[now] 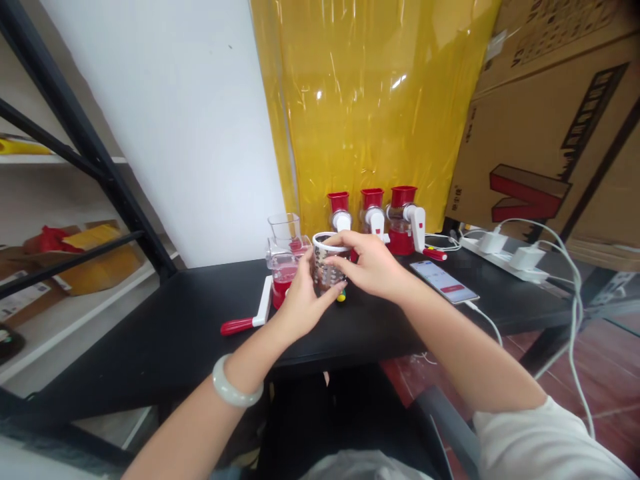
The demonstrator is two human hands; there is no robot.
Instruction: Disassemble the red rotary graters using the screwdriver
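Both hands hold a metal grater drum (325,268) with a white rim and perforated wall, raised above the black table. My left hand (304,300) is wrapped round its left and lower side. From the right, my right hand (369,264) grips the rim and side with curled fingers. Just left of the drum stands a rotary grater body (287,257), clear plastic on top and red at its base. A white crank handle (250,323) with a red grip lies in front of it. Under the drum shows a small yellow and green thing (341,295), partly hidden.
Three assembled rotary graters with red hoppers (373,195) stand along the back of the table (190,320). A phone (444,281) on a cable lies to the right, near a power strip (505,260) with white chargers. Cardboard boxes (545,133) rise at the right; a shelf rack (95,160) borders the left.
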